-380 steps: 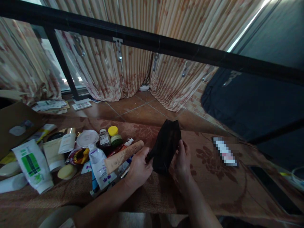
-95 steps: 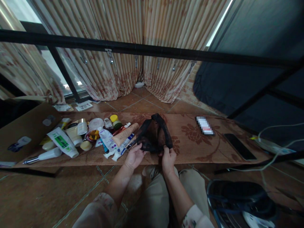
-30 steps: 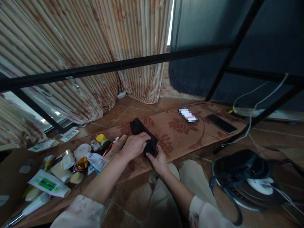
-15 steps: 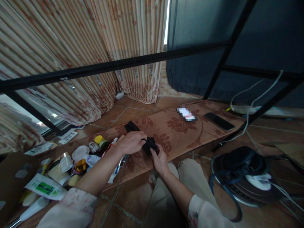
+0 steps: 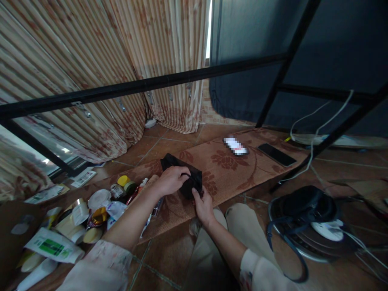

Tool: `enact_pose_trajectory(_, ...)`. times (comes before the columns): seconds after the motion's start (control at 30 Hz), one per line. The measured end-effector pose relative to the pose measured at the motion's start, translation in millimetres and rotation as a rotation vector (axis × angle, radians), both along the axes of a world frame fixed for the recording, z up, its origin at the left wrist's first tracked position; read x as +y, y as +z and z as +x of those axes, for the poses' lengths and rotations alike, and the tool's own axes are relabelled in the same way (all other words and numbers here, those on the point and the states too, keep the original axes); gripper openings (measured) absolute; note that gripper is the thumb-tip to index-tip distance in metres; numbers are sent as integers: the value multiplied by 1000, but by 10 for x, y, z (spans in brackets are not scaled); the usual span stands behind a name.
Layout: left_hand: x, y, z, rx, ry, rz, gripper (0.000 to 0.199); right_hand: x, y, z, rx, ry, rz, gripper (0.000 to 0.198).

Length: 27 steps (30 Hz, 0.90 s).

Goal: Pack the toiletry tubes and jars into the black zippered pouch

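Both hands grip a soft black pouch (image 5: 188, 189) over the patterned brown mat (image 5: 227, 178). My left hand (image 5: 173, 180) pinches its upper edge from the left, with the fingers closed. On the near right side, my right hand (image 5: 203, 205) holds its lower corner between thumb and fingers. The pouch's side facing me looks dark and spread, and its inside cannot be made out. Just left of my left forearm lies a heap of toiletries, among them a white and green tube (image 5: 54, 245), a white-capped bottle (image 5: 80, 211) and a yellow-lidded jar (image 5: 123, 180).
A pixelated phone (image 5: 235, 145) and a dark phone (image 5: 277, 154) lie on the mat's right part. A black metal frame (image 5: 145, 85) crosses in front of the curtains (image 5: 169, 48). At right, a black bag (image 5: 311, 208) with a strap rests on a round base; a white cable hangs nearby.
The black pouch has spread wider between my hands and now shows a larger dark face. My left hand has lifted its edge slightly. The view has shifted a little.
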<state>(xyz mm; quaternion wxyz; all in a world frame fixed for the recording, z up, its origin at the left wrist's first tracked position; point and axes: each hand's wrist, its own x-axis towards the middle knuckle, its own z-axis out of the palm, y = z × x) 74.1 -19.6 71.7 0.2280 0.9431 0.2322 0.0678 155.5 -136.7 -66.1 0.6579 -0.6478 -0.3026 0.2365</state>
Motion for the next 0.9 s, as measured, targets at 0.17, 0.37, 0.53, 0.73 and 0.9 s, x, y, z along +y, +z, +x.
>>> enact_pose_trajectory(0.17,130,-197,-10,-60,-22,-296,17,8,-20,9,3,3,-20,37)
enact_pose_trajectory(0.37,164,-218,-4,-14,-31,-331,19,17,-28,11,20,-8,-32,39)
enact_pose_trajectory(0.53,154,-96,13,57,-52,-163,22,11,-13,21,8,-13,-37,39)
enact_pose_trajectory(0.73,133,-86,-5,4,15,-81,24,-8,5,28,-21,-26,-12,39)
enact_pose_trajectory(0.9,16,14,0,-16,58,44,26,-22,21,19,-10,20,6,40)
